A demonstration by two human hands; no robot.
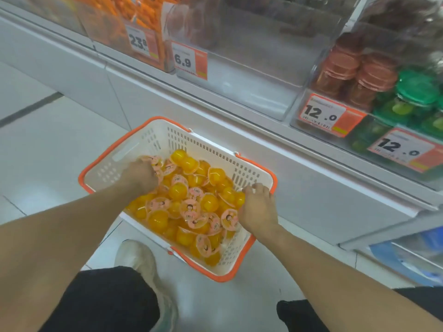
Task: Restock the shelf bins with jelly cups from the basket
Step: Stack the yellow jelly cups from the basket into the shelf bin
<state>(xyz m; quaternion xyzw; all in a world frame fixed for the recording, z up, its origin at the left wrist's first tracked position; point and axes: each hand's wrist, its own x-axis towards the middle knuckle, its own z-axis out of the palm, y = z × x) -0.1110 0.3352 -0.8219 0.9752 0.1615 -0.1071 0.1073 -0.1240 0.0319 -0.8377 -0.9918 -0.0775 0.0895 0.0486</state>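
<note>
A person crouches over a white basket [134,149] with an orange rim, both bare arms reaching down into it. The basket sits on the floor below the shelf and holds a deep heap of yellow jelly cups [191,207] with pink lids, lying between the two hands.

The left hand [141,176] is buried at the far left of the heap, fingers curled down among the cups, apparently gathering some. The right hand [257,209] is at the heap's right edge, by the basket wall, fingers bent over cups there; whether it actually grips any is hard to tell. The hands are well apart.

Above and beyond the hands, a clear bin [251,68] looks nearly empty. Right of it, other bins [359,75] hold red and green cups behind price tags [321,113].

Judging by the full basket and bare bin, restocking has hardly begun; almost everything is left.

Both sets of fingertips are hidden by cups. The upper shelf is blurred and cut off.
</note>
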